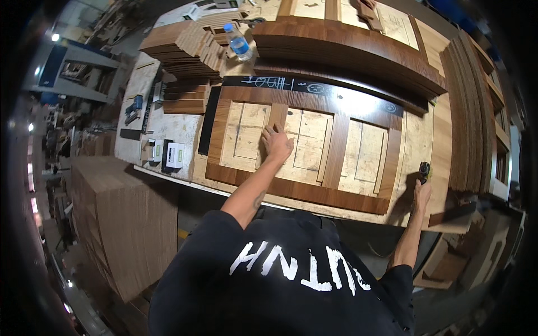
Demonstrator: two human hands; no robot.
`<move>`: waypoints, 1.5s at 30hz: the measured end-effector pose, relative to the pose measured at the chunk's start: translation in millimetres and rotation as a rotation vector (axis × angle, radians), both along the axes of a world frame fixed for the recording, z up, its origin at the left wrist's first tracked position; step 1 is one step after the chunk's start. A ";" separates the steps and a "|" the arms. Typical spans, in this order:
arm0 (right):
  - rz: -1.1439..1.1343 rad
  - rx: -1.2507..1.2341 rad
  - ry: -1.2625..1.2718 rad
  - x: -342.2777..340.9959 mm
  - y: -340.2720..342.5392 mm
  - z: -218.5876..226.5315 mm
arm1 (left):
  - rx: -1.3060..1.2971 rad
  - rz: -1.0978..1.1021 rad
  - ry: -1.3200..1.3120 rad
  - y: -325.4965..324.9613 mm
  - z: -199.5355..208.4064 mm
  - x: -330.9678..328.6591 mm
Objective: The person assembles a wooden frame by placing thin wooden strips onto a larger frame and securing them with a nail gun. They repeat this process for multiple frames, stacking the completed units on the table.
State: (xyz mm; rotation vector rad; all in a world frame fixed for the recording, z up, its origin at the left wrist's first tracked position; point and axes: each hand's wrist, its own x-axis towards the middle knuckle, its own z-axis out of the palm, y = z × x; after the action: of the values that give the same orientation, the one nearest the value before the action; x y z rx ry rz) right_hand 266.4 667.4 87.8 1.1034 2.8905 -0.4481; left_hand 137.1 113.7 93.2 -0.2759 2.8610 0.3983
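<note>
A brown wood-grain frame (335,151) with upright slats lies flat on the workbench before me. My left hand (278,144) rests on it with fingers spread, pressing against the left inner slat (278,112). Off the frame's right end, my right hand (422,196) is closed round a small dark hand tool with yellow-green trim (425,169); its exact kind is hard to make out. Along the frame's far edge runs a black strip (235,82) with chalk-like marks.
Long brown boards (347,47) are stacked beyond the frame, near a water bottle (240,46). Shorter panels (182,47) are piled at far left. A blue tool (133,109) and small boxes (175,155) lie left. Tall panels (468,112) stand right. Another person's hand (367,4) shows at the top.
</note>
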 end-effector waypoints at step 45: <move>-0.249 -1.802 1.018 1.1 -96.7 122.1 | 1.062 0.423 0.464 -47.0 26.3 69.0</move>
State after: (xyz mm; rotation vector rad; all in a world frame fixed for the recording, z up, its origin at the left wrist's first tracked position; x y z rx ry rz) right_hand 267.5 570.7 209.9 0.7143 1.1250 -3.1470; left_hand 206.0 66.7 119.5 -0.6095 2.4710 2.1518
